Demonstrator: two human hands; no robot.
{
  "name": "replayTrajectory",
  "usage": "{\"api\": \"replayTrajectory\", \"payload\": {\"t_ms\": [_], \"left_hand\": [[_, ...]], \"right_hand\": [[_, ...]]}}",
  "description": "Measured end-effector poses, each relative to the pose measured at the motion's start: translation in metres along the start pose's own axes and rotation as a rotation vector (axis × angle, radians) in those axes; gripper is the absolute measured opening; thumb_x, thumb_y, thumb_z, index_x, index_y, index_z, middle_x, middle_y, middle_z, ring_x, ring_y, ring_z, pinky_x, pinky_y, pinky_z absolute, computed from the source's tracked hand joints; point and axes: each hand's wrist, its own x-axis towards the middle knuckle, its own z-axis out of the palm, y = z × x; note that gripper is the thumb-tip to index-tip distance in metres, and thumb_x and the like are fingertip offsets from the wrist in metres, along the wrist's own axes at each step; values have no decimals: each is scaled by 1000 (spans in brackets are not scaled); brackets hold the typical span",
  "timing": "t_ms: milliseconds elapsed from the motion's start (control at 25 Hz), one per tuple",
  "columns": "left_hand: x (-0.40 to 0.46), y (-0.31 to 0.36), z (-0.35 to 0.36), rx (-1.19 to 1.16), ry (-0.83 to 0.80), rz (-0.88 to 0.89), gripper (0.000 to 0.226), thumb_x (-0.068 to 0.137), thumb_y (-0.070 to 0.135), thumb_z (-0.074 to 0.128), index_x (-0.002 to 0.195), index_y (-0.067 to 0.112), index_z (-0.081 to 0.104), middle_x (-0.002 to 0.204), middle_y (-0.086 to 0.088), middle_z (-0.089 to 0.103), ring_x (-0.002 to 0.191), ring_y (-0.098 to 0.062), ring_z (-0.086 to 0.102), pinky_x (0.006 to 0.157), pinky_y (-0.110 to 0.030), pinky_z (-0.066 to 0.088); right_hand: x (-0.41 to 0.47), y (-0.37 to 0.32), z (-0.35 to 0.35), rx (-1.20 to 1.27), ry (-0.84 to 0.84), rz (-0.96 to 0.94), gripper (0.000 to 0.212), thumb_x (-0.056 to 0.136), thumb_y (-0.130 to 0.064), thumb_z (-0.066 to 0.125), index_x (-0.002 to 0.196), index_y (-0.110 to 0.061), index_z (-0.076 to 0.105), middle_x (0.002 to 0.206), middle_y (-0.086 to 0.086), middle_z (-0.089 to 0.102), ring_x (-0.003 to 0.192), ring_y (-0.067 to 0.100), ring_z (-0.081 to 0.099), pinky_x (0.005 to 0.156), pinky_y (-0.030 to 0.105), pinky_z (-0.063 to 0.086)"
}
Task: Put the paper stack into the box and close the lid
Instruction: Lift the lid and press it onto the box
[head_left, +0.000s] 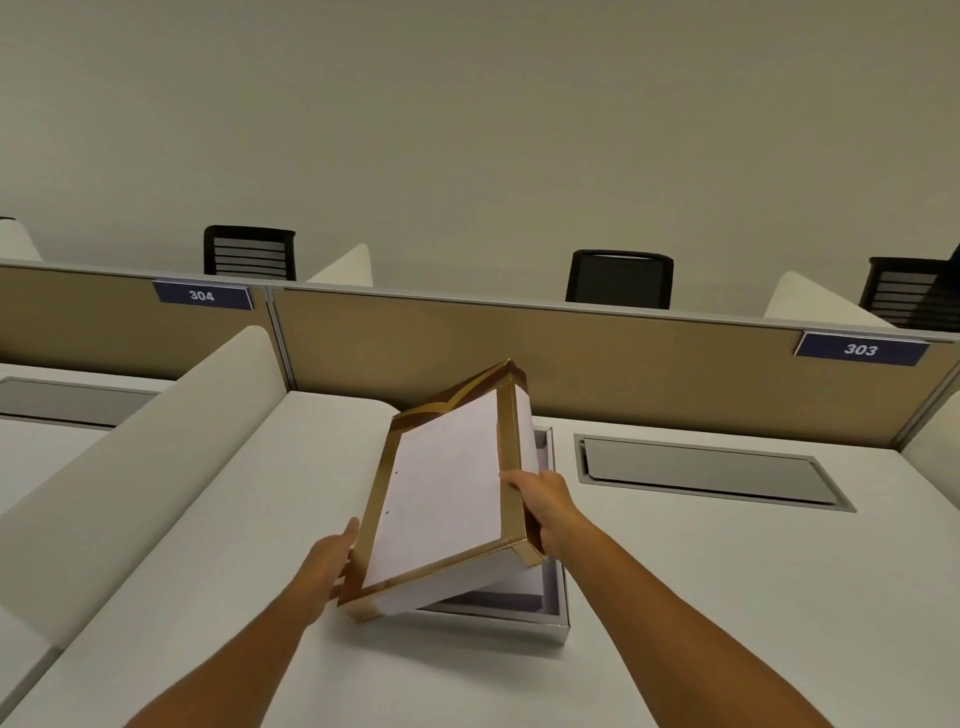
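Observation:
A gold-rimmed box lid (447, 493) with a white inside is held tilted, its open side facing me, above a shallow white box (556, 621) lying on the desk. My left hand (335, 558) grips the lid's left edge. My right hand (543, 501) grips its right edge. A pale paper stack (514, 597) shows inside the box under the lid's lower edge; most of it is hidden by the lid.
The white desk (727, 597) has a grey cable hatch (701, 470) at the right. A tan partition (623, 364) with signs 303 and 304 runs along the back. A white side divider (145, 467) stands at the left. Black chairs sit behind.

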Motion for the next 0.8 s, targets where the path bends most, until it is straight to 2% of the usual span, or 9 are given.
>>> {"api": "replayTrajectory", "payload": {"t_ms": [120, 160, 240, 320, 480, 600, 800], "left_hand": [[11, 4, 6, -39, -13, -17, 60, 99, 48, 39, 140, 4, 41, 148, -17, 43, 134, -41, 42, 109, -54, 37], [13, 5, 8, -24, 19, -13, 55, 100, 46, 40, 134, 3, 46, 143, -18, 48, 128, -40, 47, 105, -52, 40], [17, 8, 12, 21, 101, 30, 43, 100, 40, 42, 118, 3, 54, 122, -19, 59, 104, -34, 56, 91, -44, 46], [20, 7, 14, 102, 170, 118, 35, 100, 37, 42, 113, 7, 56, 105, -13, 60, 92, -29, 56, 82, -38, 47], [20, 7, 15, 210, 198, 272, 26, 100, 33, 45, 118, 17, 53, 110, -5, 60, 94, -25, 56, 83, -38, 51], [19, 11, 16, 246, 218, 330, 27, 100, 30, 46, 123, 16, 53, 117, -10, 62, 97, -28, 58, 93, -46, 53], [14, 22, 30, 285, 231, 389, 28, 101, 21, 46, 127, 13, 51, 131, -14, 60, 113, -34, 58, 98, -46, 48]], "right_hand": [[8, 10, -2, -6, -4, -10, 52, 90, -35, 67, 133, -18, 45, 127, 11, 61, 110, 31, 62, 96, 46, 56], [11, 13, -3, -6, -2, -11, 54, 91, -36, 66, 136, -18, 44, 131, 11, 59, 114, 32, 61, 100, 48, 54], [15, 16, -5, -21, 14, -19, 55, 93, -36, 63, 141, -17, 42, 140, 11, 54, 123, 33, 55, 106, 50, 49], [17, 19, -7, -45, 40, -33, 57, 96, -38, 58, 145, -17, 38, 148, 10, 47, 131, 33, 49, 109, 50, 44], [21, 29, -16, -113, 59, -49, 69, 95, -50, 55, 151, -16, 32, 157, 9, 38, 141, 35, 40, 113, 52, 37], [23, 37, -23, -152, 105, -56, 68, 93, -53, 55, 146, -12, 41, 150, 12, 46, 134, 34, 48, 111, 51, 42], [25, 49, -39, -274, 192, -53, 66, 94, -57, 51, 143, -13, 45, 145, 12, 47, 124, 33, 54, 103, 46, 50]]}}
